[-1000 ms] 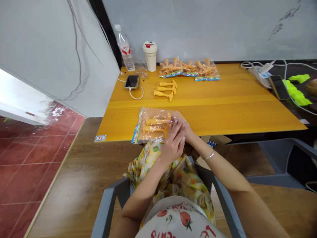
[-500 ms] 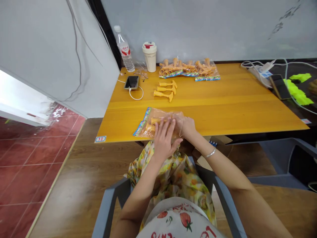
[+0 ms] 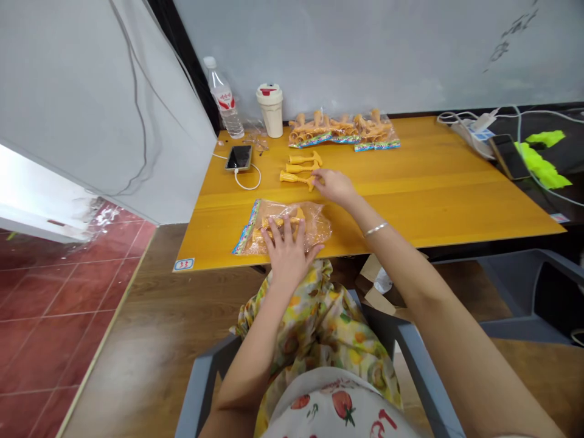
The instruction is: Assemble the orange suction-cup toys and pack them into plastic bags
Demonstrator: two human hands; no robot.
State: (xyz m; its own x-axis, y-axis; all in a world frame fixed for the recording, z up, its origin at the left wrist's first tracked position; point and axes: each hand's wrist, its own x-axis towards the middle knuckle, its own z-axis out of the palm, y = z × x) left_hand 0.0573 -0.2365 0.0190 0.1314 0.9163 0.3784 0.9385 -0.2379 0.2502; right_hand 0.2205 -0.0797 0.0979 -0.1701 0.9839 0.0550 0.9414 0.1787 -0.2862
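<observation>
My left hand (image 3: pixel 288 252) lies with fingers spread on a clear plastic bag (image 3: pixel 317 222) near the table's front edge. Inside the bag are orange-yellow toy hammers (image 3: pixel 298 214), partly hidden by my fingers. Farther back, my right hand (image 3: pixel 335 185) pinches the head end of the nearest loose toy hammer (image 3: pixel 294 177), which still lies on the table. Just behind it are two more loose toy hammers, a middle one (image 3: pixel 298 167) and a far one (image 3: pixel 303 159), lying side by side with their heads to the right.
Filled bags of toy hammers (image 3: pixel 319 131) rest against the back wall. To their left stand a white cup (image 3: pixel 271 112) and a water bottle (image 3: pixel 225 103). A phone (image 3: pixel 239 158) with a white cable lies at the left; a power strip (image 3: pixel 479 131) sits at the right.
My right hand has left the bag and reached forward to the nearest loose hammer. My left hand stays on the bag, its fingers now spread wider.
</observation>
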